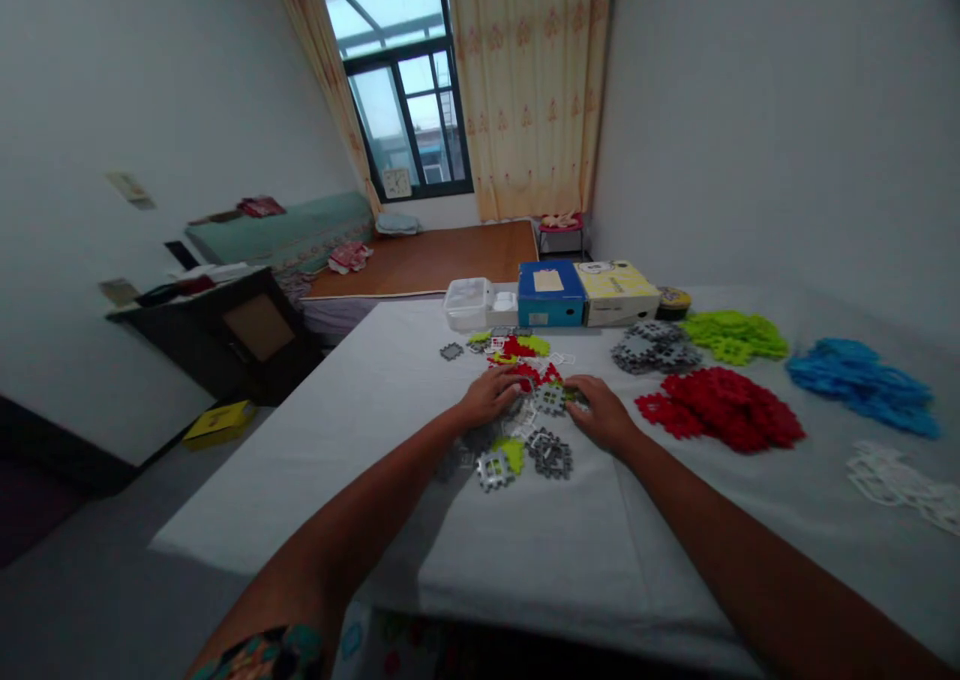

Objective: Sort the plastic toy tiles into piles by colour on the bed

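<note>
My left hand (489, 398) lies at the left side of a mixed pile of toothed plastic building pieces, fingers stretched over the red pieces (527, 378). On the pile's right side, my right hand (600, 415) has thumb and fingertips at the edge of a grey square piece (550, 398), seemingly gripping it. Yellow-green bits show beside those fingertips. Clear or white pieces (519, 418) lie between the hands. Closer to me are a light grey square piece (495, 470), a yellow-green piece (511, 452) and dark grey pieces (550, 454).
Sorted heaps on the right are grey (652, 348), yellow-green (735, 335), red (724, 407), blue (862, 382) and white (904, 485). Behind the pile stand a clear plastic box (467, 305), a blue box (551, 295) and a yellow box (616, 293). White cloth (360, 410) covers the table.
</note>
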A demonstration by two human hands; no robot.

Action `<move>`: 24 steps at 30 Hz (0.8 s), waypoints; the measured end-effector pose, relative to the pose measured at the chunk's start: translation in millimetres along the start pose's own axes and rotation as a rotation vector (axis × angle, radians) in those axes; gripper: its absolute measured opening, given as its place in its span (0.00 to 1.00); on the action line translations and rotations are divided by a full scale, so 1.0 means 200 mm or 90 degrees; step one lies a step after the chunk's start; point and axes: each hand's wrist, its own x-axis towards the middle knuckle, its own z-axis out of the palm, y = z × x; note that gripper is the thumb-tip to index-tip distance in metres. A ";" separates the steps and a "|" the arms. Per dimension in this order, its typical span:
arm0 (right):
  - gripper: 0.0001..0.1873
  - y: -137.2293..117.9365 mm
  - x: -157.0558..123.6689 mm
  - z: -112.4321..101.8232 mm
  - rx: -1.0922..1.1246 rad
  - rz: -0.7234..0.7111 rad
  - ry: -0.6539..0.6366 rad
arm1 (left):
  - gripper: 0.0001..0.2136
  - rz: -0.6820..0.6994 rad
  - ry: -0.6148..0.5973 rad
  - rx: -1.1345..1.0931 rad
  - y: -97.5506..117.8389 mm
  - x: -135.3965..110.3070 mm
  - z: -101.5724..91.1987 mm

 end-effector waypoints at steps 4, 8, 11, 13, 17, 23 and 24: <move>0.18 0.02 0.00 0.01 0.022 0.032 0.026 | 0.22 -0.191 0.071 0.079 -0.22 0.14 -0.19; 0.16 0.03 0.01 0.01 0.025 0.067 0.005 | 0.22 -0.266 0.051 0.084 -0.44 0.29 -0.24; 0.16 0.03 0.01 0.00 0.035 0.074 -0.016 | 0.22 -0.258 0.029 0.066 -0.45 0.38 -0.14; 0.15 0.02 0.01 -0.02 0.039 0.079 -0.021 | 0.23 -0.216 0.011 0.041 -0.41 0.41 -0.07; 0.14 0.02 0.02 -0.03 0.061 0.093 -0.028 | 0.19 -0.090 -0.055 -0.039 -0.33 0.41 -0.05; 0.14 0.06 0.04 -0.03 0.070 0.131 0.019 | 0.25 -0.064 -0.017 -0.092 -0.26 0.53 -0.06; 0.14 0.06 0.04 -0.03 0.058 0.134 0.031 | 0.26 -0.065 -0.017 -0.096 -0.24 0.57 -0.05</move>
